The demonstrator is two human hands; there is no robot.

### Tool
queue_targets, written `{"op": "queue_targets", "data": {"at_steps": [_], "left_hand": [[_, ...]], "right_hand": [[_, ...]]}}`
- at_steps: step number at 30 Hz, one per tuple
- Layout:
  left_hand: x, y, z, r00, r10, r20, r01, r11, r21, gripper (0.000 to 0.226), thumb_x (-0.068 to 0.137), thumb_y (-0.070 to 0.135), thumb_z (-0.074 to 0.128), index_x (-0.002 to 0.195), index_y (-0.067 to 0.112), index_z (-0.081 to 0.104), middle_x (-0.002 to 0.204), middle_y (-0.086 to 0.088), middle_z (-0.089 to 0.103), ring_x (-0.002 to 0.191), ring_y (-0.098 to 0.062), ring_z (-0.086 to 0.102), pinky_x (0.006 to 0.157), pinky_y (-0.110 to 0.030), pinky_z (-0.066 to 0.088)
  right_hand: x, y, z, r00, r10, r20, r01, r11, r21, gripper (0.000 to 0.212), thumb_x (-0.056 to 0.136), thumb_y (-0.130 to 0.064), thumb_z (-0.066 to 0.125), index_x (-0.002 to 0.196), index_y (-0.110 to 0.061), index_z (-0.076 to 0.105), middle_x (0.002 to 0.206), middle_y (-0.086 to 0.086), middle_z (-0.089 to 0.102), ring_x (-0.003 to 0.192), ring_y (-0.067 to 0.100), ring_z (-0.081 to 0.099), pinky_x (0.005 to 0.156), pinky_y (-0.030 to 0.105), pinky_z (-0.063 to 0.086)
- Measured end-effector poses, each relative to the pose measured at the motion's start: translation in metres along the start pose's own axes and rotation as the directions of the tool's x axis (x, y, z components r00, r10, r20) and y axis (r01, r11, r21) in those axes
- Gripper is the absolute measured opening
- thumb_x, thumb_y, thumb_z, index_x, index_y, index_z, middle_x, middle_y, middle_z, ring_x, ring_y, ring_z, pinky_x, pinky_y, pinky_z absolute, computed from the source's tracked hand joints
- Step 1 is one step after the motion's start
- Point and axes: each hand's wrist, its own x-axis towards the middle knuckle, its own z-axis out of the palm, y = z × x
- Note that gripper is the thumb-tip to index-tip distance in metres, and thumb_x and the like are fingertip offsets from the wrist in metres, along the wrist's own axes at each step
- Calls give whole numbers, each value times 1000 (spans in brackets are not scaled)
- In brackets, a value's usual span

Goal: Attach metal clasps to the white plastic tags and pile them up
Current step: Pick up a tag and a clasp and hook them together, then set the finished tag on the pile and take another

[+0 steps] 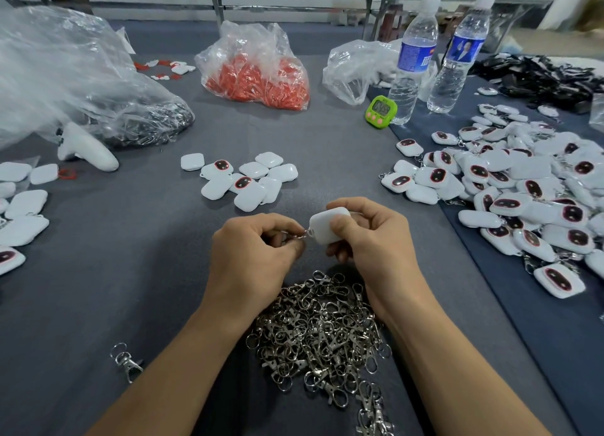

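While the right hand (369,239) gripped a white plastic tag (325,226) between thumb and curled fingers, the left hand (258,249) pinched a metal clasp (299,235) against the tag's left corner. Clasp and tag touched there; whether the ring had passed through the tag's loop could not be told. Both hands were raised over the grey tabletop (147,255), near its middle, just beyond a heap of loose clasps (323,331) lying at the near edge between the forearms. One stray clasp (125,362) lay apart from the heap, toward the near left corner. A small cluster of tags (245,180) sat at the tabletop's centre, beyond the hands, two of them face up with a dark oval ringed in red. A large pile of tags (523,190) ran along the right edge on a darker blue cloth, several with clasps visible at their corners. More tags (19,213) lay at the left edge. At the far left stood a big clear bag (65,75) with metal parts inside, and a white handle-shaped device (86,147) rested just beside it. A bag of red pieces (258,72) sat at the far centre. Two upright water bottles (413,59) stood toward the far right, with a green timer (380,109) just beside the left one's base.
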Motion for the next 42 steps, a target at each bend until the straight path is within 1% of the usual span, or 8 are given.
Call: {"op": "queue_targets", "data": {"at_steps": [8, 14, 17, 22, 28, 31, 35, 42], "left_hand": [[-1, 2, 0, 1000, -4, 8, 4, 1000, 12, 23, 78, 28, 84, 82, 49, 74, 55, 11, 62, 46, -2, 49, 46, -12, 38], [-2, 4, 0, 999, 25, 29, -26, 1000, 10, 26, 92, 35, 71, 74, 54, 70, 62, 15, 66, 56, -4, 56, 53, -18, 42], [-2, 3, 0, 999, 16, 34, -15, 1000, -11, 16, 95, 34, 68, 85, 43, 77, 62, 18, 66, 57, -1, 57, 54, -15, 44], [-2, 3, 0, 1000, -7, 21, 7, 1000, -27, 21, 94, 36, 69, 76, 48, 73, 66, 16, 70, 70, -9, 64, 62, -22, 49], [-1, 1, 1, 1000, -16, -5, 16, 1000, -16, 12, 82, 37, 81, 72, 41, 75, 54, 17, 60, 49, -3, 52, 48, -12, 39], [0, 0, 1, 1000, -7, -24, 7, 1000, -1, 14, 74, 33, 88, 71, 34, 75, 48, 9, 47, 44, -4, 40, 45, -14, 34], [0, 1, -1, 998, 2, -59, 2, 998, 62, 17, 74, 31, 88, 68, 34, 73, 54, 1, 52, 46, -6, 41, 48, -15, 36], [-1, 3, -1, 995, 3, -100, 16, 983, 182, 9, 79, 35, 83, 74, 35, 75, 62, 16, 60, 67, -6, 57, 55, -10, 35]], "right_hand": [[0, -2, -3, 999, 35, 41, -39, 996, 79, 26, 89, 9, 59, 92, -13, 74, 70, 8, 73, 49, 19, 60, 44, 22, 45], [1, -4, -8, 970, 131, 204, -174, 962, 211, 31, 88, 16, 59, 109, -5, 69, 81, 13, 75, 62, 19, 68, 56, 24, 59], [-1, -2, -7, 953, 131, 273, -180, 970, 161, 38, 86, 22, 58, 114, -2, 68, 82, 13, 73, 65, 20, 69, 62, 26, 61], [-2, -2, -8, 967, 106, 233, -127, 989, 75, 38, 84, 19, 64, 112, -7, 71, 78, 10, 74, 64, 21, 69, 63, 30, 61], [-1, -2, -10, 989, 87, 119, -83, 996, -39, 40, 76, 23, 63, 96, -9, 74, 64, 3, 69, 57, 21, 62, 53, 32, 56], [2, 1, -9, 996, 56, 74, -45, 989, -140, 37, 77, 22, 60, 86, -10, 75, 62, 0, 66, 58, 16, 61, 60, 34, 52], [3, 3, -8, 998, 38, 41, -29, 979, -201, 38, 77, 19, 61, 78, -16, 77, 62, -2, 66, 63, 18, 58, 66, 39, 48], [5, 2, -17, 991, -132, 26, 122, 809, -575, 33, 74, -5, 75, 78, -38, 80, 62, -21, 68, 57, -4, 60, 52, 10, 43]]}}
